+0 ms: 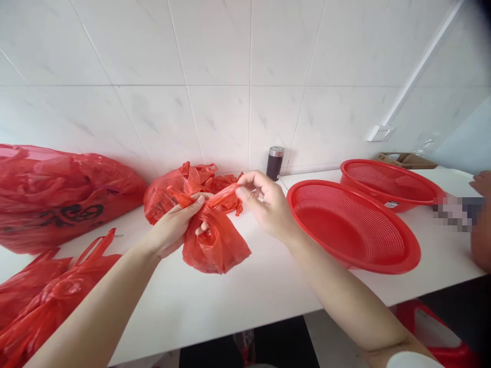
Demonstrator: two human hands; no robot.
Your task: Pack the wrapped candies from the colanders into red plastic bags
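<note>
A small red plastic bag point(220, 245) hangs just above the white table, its contents not visible. My left hand point(182, 220) is closed around its gathered neck, thumb on top and a fingertip showing below. With thumb and fingers pinched, my right hand point(264, 202) pulls one handle of this bag out to the right. Behind my hands another filled red bag point(161, 191) lies on the table, with crumpled red plastic beside it.
A large red bag with black print point(69, 199) fills the left back, and more tied red bags point(61, 291) lie nearer. Two red baskets point(353, 225) stand at right. A dark thermos point(275, 163) is by the wall. Another person's arm point(482, 220) reaches in at far right.
</note>
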